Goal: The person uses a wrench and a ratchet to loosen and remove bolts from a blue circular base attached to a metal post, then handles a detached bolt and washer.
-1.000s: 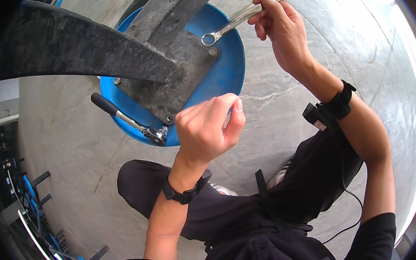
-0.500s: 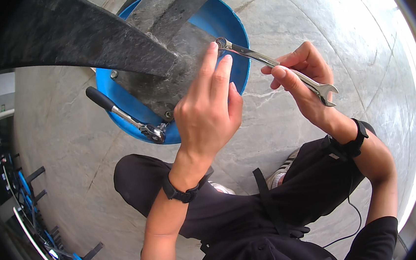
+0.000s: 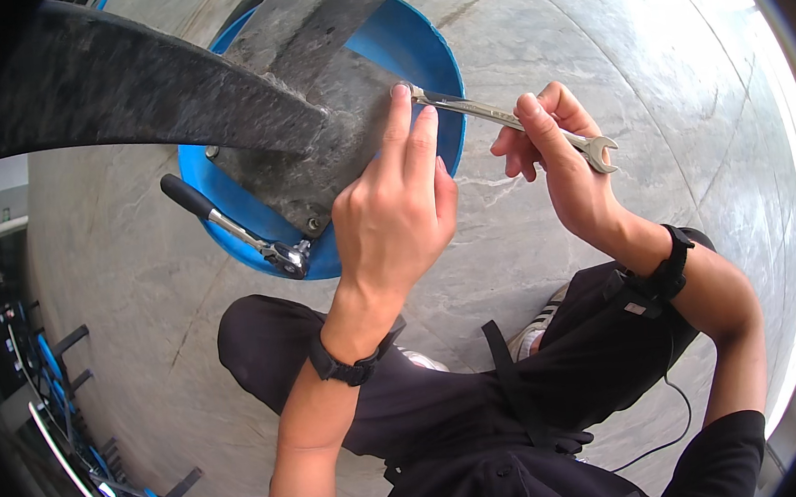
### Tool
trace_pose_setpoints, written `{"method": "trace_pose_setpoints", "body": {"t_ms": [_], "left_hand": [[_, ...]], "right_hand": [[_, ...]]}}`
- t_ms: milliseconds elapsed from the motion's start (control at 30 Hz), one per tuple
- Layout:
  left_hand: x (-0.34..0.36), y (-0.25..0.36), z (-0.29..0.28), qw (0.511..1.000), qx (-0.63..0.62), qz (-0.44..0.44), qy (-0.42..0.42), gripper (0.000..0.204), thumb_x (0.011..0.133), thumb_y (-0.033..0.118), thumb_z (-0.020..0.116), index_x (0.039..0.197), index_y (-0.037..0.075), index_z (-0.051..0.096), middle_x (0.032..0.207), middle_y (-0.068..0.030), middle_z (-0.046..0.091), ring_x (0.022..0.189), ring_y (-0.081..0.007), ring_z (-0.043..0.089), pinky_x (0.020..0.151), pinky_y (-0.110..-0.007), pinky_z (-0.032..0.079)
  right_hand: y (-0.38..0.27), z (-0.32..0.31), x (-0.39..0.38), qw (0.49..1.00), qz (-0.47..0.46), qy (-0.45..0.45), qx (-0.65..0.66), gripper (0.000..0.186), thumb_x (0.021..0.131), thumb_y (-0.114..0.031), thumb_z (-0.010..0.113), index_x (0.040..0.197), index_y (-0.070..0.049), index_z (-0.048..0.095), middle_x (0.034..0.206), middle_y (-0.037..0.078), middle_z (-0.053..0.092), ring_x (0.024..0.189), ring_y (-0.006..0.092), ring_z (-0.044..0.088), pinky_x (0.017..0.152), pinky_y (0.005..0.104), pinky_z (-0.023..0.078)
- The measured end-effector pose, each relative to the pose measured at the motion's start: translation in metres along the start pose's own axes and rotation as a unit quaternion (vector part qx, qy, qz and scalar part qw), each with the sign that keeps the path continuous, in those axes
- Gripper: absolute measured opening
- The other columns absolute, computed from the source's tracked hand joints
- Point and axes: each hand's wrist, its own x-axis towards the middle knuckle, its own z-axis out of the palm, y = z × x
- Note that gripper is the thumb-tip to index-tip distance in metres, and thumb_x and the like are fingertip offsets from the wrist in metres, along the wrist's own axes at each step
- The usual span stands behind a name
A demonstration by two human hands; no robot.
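Note:
My right hand (image 3: 562, 154) is closed round a silver combination wrench (image 3: 471, 108) near its open-jaw end. The wrench's ring end sits at the right edge of a dark metal plate (image 3: 347, 101); what is inside the ring is hidden by a fingertip. My left hand (image 3: 388, 192) has its fingers stretched out, the index fingertip pressing on the ring end. A ratchet wrench (image 3: 235, 227) with a black handle lies across the blue round base (image 3: 442, 50), left of my left hand. A bolt (image 3: 313, 224) shows at the plate's near corner.
Thick dark metal beams (image 3: 147, 86) rise from the plate and fill the upper left. Around the base lies a grey concrete floor (image 3: 589, 52). My bent legs are close below my hands. A rack with blue and black parts (image 3: 59, 373) stands at the far left.
The wrench's open-jaw end has swung slightly left and up with my right hand. My left fingertip stays on the ring end. The whole view has shifted a little.

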Motion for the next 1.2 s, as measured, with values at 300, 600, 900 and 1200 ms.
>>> {"method": "trace_pose_setpoints", "body": {"t_ms": [300, 600, 900, 1200], "left_hand": [[0.001, 0.001, -0.002, 1.000, 0.001, 0.006, -0.002, 0.031, 0.082, 0.008, 0.061, 0.113, 0.005, 0.061, 0.136, -0.0184, 0.053, 0.086, -0.0330, 0.070, 0.067, -0.038, 0.058], [0.001, 0.001, 0.000, 1.000, 0.001, 0.021, -0.001, 0.027, 0.083, 0.007, 0.059, 0.109, 0.004, 0.062, 0.137, -0.0185, 0.051, 0.080, -0.0330, 0.070, 0.065, -0.038, 0.057], [-0.004, -0.001, -0.002, 0.998, 0.012, 0.055, 0.041, 0.032, 0.078, 0.006, 0.063, 0.110, 0.006, 0.062, 0.138, -0.0222, 0.048, 0.084, -0.0307, 0.070, 0.063, -0.035, 0.057], [-0.006, -0.005, -0.004, 0.997, -0.008, 0.023, 0.076, 0.025, 0.080, 0.008, 0.063, 0.104, 0.004, 0.063, 0.138, -0.0224, 0.048, 0.082, -0.0307, 0.070, 0.063, -0.034, 0.056]], "right_hand": [[-0.003, 0.000, 0.056, 0.995, -0.011, 0.035, 0.088, 0.032, 0.093, -0.027, 0.065, 0.110, -0.002, 0.058, 0.084, 0.006, 0.062, 0.066, 0.0081, 0.057, 0.058, 0.0223, 0.042], [0.003, 0.026, 0.121, 0.996, -0.064, -0.033, -0.057, 0.028, 0.101, -0.029, 0.050, 0.111, -0.006, 0.064, 0.070, -0.005, 0.046, 0.059, 0.0040, 0.039, 0.053, 0.0202, 0.032], [-0.005, 0.015, 0.109, 0.989, -0.072, 0.011, 0.127, 0.022, 0.097, -0.025, 0.050, 0.094, -0.004, 0.057, 0.064, 0.005, 0.057, 0.052, 0.0108, 0.045, 0.051, 0.0259, 0.036], [-0.023, 0.001, 0.021, 0.979, -0.139, -0.137, -0.062, 0.009, 0.095, -0.013, 0.049, 0.098, -0.005, 0.049, 0.081, 0.011, 0.068, 0.061, 0.0100, 0.057, 0.057, 0.0233, 0.045]]}}
